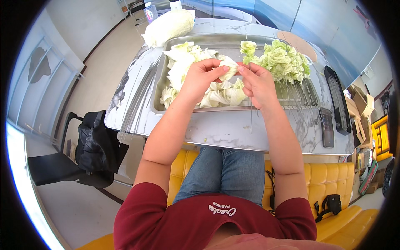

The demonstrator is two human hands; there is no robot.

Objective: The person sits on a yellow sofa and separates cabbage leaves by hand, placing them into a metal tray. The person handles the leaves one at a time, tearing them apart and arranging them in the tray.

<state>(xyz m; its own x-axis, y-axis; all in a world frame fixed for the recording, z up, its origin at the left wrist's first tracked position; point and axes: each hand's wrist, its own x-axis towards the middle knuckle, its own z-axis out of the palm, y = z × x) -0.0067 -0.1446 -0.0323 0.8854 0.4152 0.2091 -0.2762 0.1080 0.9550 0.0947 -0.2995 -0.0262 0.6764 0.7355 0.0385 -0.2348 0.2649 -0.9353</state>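
My left hand (201, 76) pinches a pale cabbage leaf piece (229, 69) between thumb and fingers. On the leaf's other edge are the fingertips of my right hand (259, 84), which also holds a thin metal skewer (251, 120) roughly upright. Crumpled green leaf (248, 47) is threaded on the skewer above that hand. Both hands are over a shallow steel tray (218, 109). Torn pale cabbage leaves (184, 64) fill its left part, with more leaf pieces (223, 97) near the front. Several loaded skewers, bunched with frilly green leaves (284, 61), rest at the tray's right.
Loose metal skewers (142, 90) lie left of the tray. A whole cabbage (170, 27) and a bottle (151, 13) are behind it. Rightward are a round board (298, 43), a black case of skewers (337, 100) and a phone (327, 128). A chair holds a black bag (95, 140).
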